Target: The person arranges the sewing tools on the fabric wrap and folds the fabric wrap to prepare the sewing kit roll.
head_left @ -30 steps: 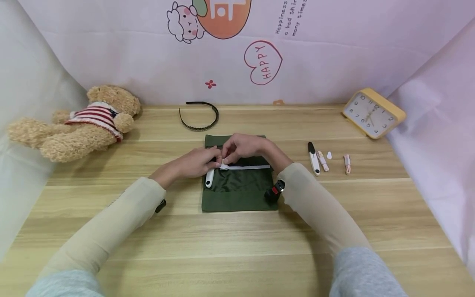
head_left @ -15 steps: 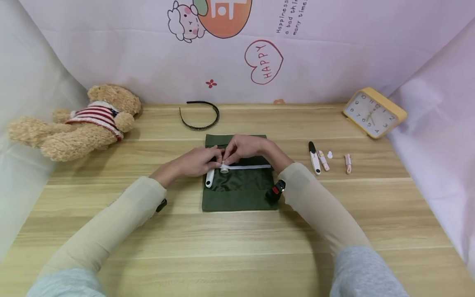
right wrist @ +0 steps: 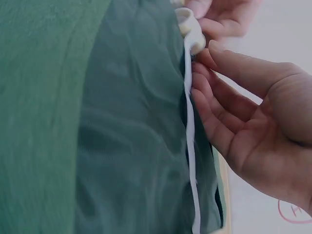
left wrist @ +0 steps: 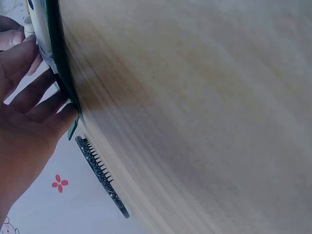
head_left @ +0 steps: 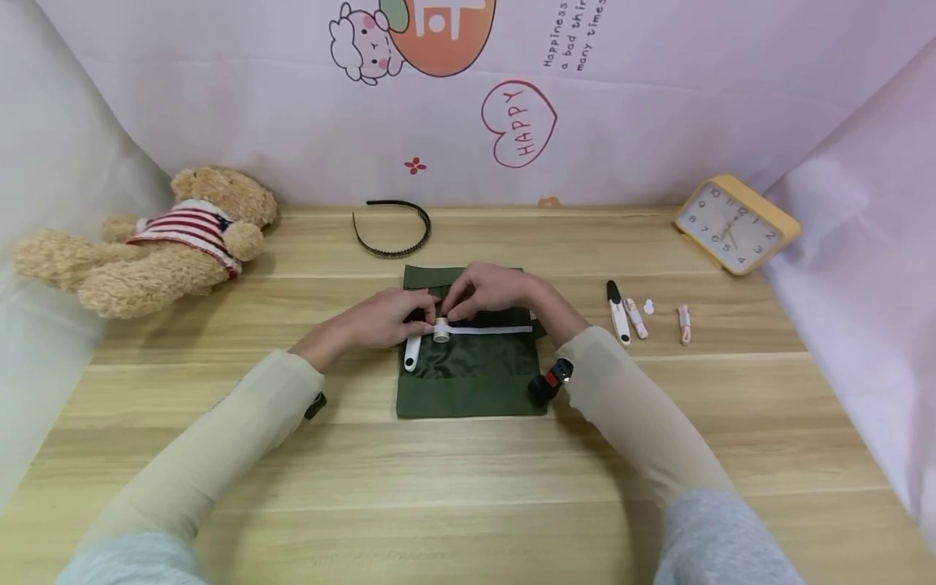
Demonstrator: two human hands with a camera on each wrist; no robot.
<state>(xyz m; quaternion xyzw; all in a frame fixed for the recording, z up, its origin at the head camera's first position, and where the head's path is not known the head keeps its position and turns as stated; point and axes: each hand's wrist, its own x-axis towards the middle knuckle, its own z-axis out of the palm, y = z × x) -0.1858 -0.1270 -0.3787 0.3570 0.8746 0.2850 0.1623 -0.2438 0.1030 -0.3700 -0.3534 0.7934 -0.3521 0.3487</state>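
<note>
A dark green fabric roll-up pouch (head_left: pixel 471 398) lies unfolded on the table, with a white elastic band (head_left: pixel 490 331) across its inside. Under the band's left end sits a small hollow off-white roll (head_left: pixel 441 334), its ring-shaped end showing in the right wrist view. My left hand (head_left: pixel 387 317) pinches the band just left of the roll. Beside it, a slim white tool (head_left: pixel 413 355) with a black dot is tucked at the pouch's left edge. My right hand (head_left: pixel 491 288) is at the roll's far end, its fingers loosely bent against the pouch (right wrist: pixel 146 122); no grip on the roll shows.
To the right lie a black-and-white tool (head_left: pixel 618 314), two pale pink bundles (head_left: pixel 636 318) and a small white piece (head_left: pixel 648 306). A yellow clock (head_left: pixel 737 223) stands behind them. A black headband (head_left: pixel 426 231) and a teddy bear (head_left: pixel 175 244) are at the back and left.
The roll has come further out toward the near side beneath the band. My right hand has drawn back slightly from it, up and to the right. My left hand stays nearly in place.
</note>
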